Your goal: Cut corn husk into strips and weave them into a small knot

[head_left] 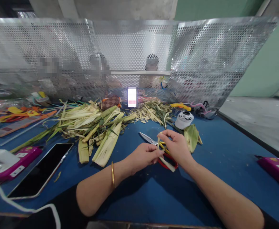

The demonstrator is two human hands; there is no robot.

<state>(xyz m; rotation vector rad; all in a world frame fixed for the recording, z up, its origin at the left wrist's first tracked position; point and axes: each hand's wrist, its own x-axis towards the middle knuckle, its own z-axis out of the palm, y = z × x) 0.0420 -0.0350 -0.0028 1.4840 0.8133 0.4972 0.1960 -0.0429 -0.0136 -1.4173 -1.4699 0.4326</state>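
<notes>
My left hand (144, 156) and my right hand (176, 145) meet over the blue table (153, 190). Both pinch the same pale leaf strip (166, 162), which runs from my right fingertips down past my left fingers. Scissors (147, 138) with red and yellow handles lie on the table right under my hands, blades pointing to the far left. A folded green leaf packet (191, 136) rests just to the right of my right hand. A gold bangle sits on my left wrist.
A heap of long pale and green leaves (94, 124) lies at the left centre, shredded scraps (151, 113) behind. A white twine spool (184, 119) stands far right. A dark phone (43, 168) and pink boxes (13, 163) lie left; a perforated metal screen (201, 57) backs the table, people behind it.
</notes>
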